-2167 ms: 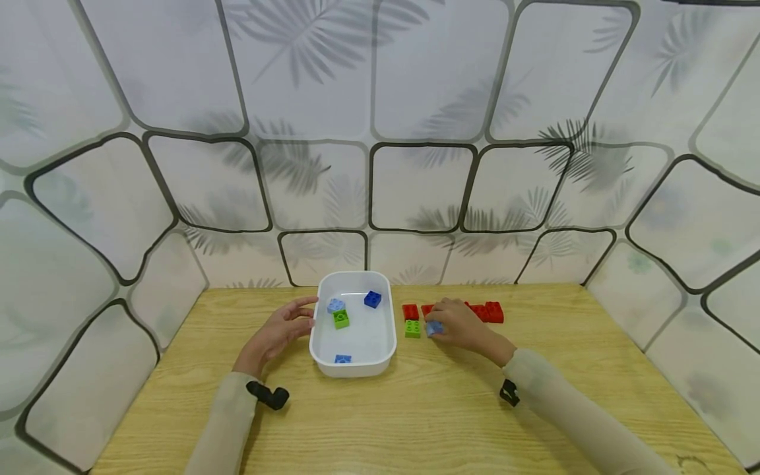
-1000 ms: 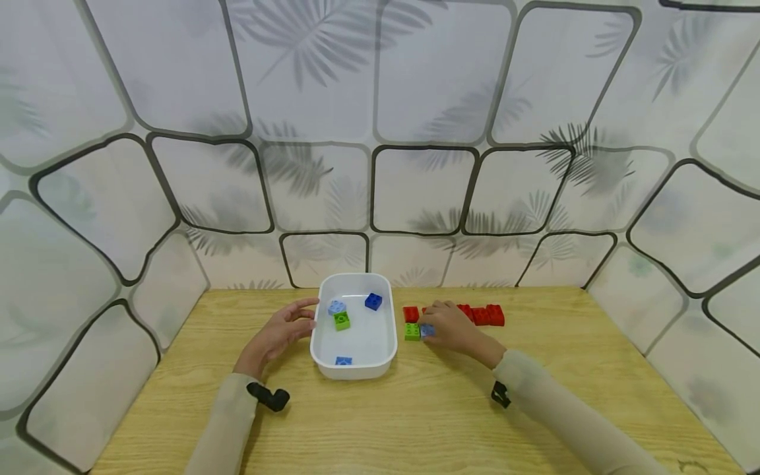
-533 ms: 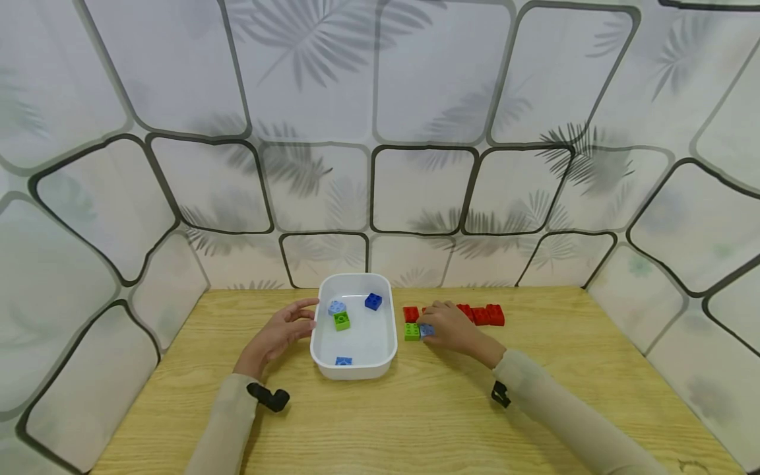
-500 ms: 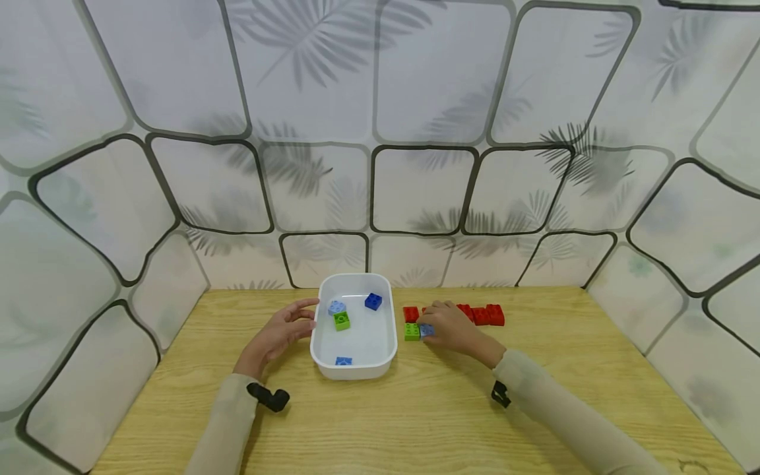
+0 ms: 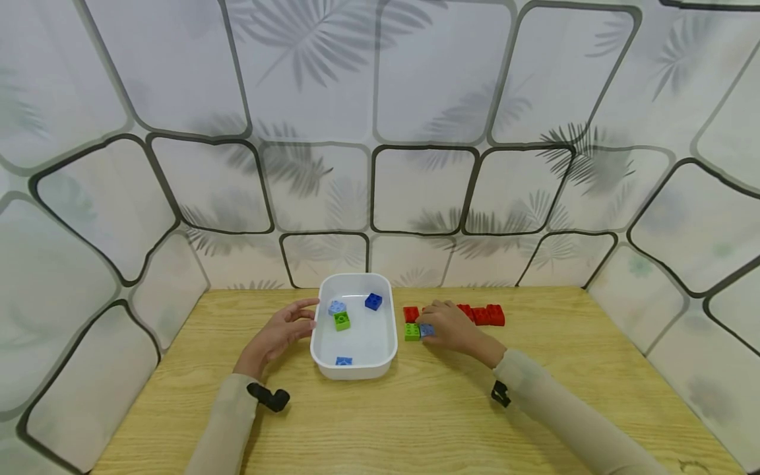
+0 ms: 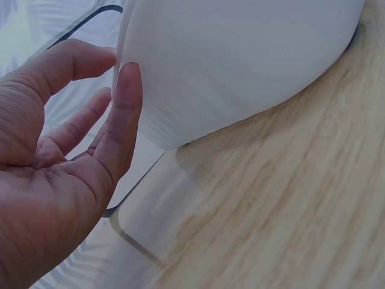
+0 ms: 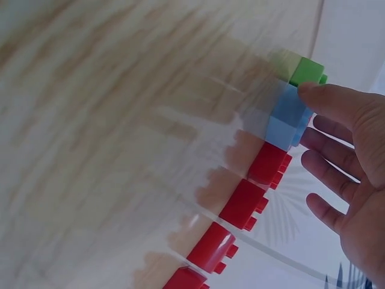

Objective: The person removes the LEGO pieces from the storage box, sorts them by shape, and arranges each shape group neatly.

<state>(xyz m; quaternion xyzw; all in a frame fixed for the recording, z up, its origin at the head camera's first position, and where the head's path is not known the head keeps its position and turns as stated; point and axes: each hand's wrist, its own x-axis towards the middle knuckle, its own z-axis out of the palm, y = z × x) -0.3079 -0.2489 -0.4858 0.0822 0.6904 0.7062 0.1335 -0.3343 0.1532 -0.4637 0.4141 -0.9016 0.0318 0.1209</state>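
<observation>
My left hand (image 5: 282, 333) rests its fingertips against the left side of a white plastic tub (image 5: 356, 374). Up close in the left wrist view, thumb and fingertips meet the tub's outer wall and rim, with the fingers loosely bent. On the table to the right, my right hand (image 5: 454, 328) pinches a light blue toy building brick (image 5: 427, 330). That brick sits flush beside a lime green brick (image 5: 412, 332). In the right wrist view the thumb lies over the blue brick (image 7: 284, 117), at its end by the green brick (image 7: 307, 71). Its other fingers show past the studs.
Several red bricks (image 5: 495, 315) line up behind the right hand, partly hidden by it; a separate red brick (image 5: 411, 314) stands behind the green one. Inside the tub lie a dark blue brick (image 5: 373, 301), a green brick (image 5: 341, 321) and light blue bricks (image 5: 336, 307). A patterned curtain (image 5: 415, 257) borders the table.
Since about two seconds ago, the right hand has shifted the light blue brick left, up against the green brick. Over the last second it stays there; the left hand keeps its place.
</observation>
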